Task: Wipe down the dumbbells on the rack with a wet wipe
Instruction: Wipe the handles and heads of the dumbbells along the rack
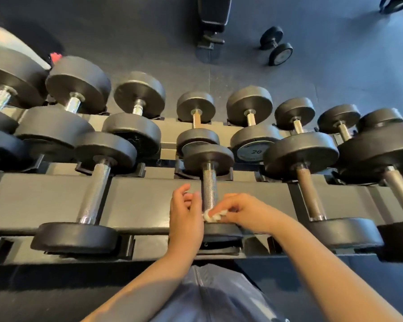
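The right hand (pixel 244 211) pinches a crumpled white wet wipe (pixel 213 215) against the near end of the knurled steel handle (pixel 209 185) of the centre dumbbell (pixel 208 159) on the front rail of the rack (pixel 147 201). The left hand (pixel 185 210) sits just beside the handle, fingers loosely curled, holding nothing. The wipe is judged soft, light and prone to snag on knurling; the dumbbell is heavy and stiff, best left cradled. Take hold around the handle. Room is tight between the end plates and neighbouring dumbbells; the rack's front edge is near the wrists.
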